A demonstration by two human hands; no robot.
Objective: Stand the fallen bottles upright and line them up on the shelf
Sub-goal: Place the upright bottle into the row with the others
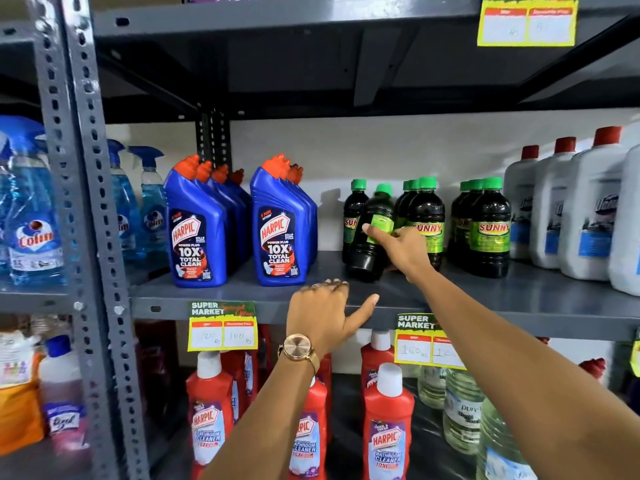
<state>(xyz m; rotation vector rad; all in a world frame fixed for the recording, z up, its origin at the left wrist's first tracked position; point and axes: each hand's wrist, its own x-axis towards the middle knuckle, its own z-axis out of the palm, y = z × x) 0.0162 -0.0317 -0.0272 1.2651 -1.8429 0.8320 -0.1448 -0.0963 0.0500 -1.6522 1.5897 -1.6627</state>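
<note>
On the grey metal shelf (540, 296), at the frame's centre, the right hand (403, 249) gripped one dark bottle (372, 237) with a green cap, thumb and fingers closed around its green label. That bottle leaned, cap tipped toward one o'clock, its base on the shelf just in front of another dark bottle (353, 216) standing upright behind it.

At three o'clock from it stood two rows of the same product: the nearer row (424, 220) showed four green caps, the farther row (485, 223) three. Front labels read "SUNNY".

At nine o'clock stood two rows of blue bottles (197, 230) with orange caps, four caps visible in the left row, at least two in the right; labels read "HARPIC", "POWER PLUS", "10X TOTAL CLEAN".

At the far three o'clock edge, four white jugs (588, 216) were in view, three with red caps showing.

The left hand (322, 317), with a wristwatch (299, 351), rested at the shelf's front lip, fingers curled over the edge, thumb extended, holding nothing.

Price tags (223, 325) below read "SUPER MARKET", "120 Rs" and "100 Rs".
</note>
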